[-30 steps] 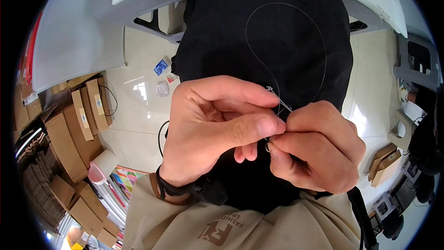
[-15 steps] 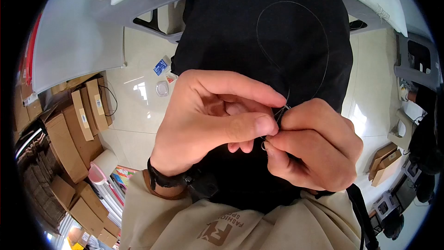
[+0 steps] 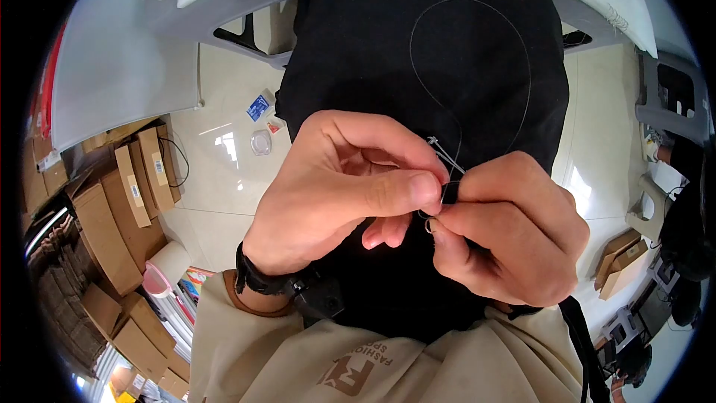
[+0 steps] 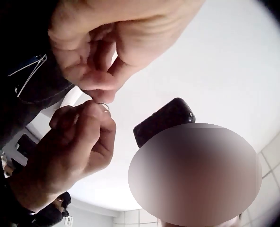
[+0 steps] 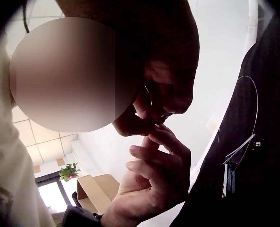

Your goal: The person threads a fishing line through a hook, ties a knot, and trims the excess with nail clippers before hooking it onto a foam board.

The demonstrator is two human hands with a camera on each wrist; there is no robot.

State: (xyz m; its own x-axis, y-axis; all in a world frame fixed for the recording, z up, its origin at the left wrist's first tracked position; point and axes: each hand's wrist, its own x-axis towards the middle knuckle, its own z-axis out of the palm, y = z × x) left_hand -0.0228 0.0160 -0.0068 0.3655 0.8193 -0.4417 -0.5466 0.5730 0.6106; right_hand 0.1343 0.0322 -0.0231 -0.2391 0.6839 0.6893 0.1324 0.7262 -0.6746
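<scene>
Both hands meet over the black cloth (image 3: 358,45) in the head view. My right hand (image 3: 514,231) is curled, its thumb and forefinger pinching a small silvery ring (image 3: 429,225). My left hand (image 3: 350,186) brings thumb and forefinger together on a thin strand right beside it; the fingertips hide most of that strand. Slender silvery pieces (image 3: 448,155) stick out by the right knuckles, also seen hanging as metal pieces (image 5: 229,179) in the right wrist view. From there a fine thread (image 3: 529,67) runs out in a wide loop across the cloth.
Cardboard boxes (image 3: 112,231) are stacked at the left. A small blue packet (image 3: 257,108) and a clear round lid (image 3: 261,142) lie on the tiled floor. A grey table leg frame (image 3: 231,22) stands beyond. More cardboard (image 3: 620,257) sits at the right.
My left forefinger reached out over the silvery pieces, then drew back to the thumb, so they show again. The thread loop shifted slightly on the cloth. My right hand stays nearly in place.
</scene>
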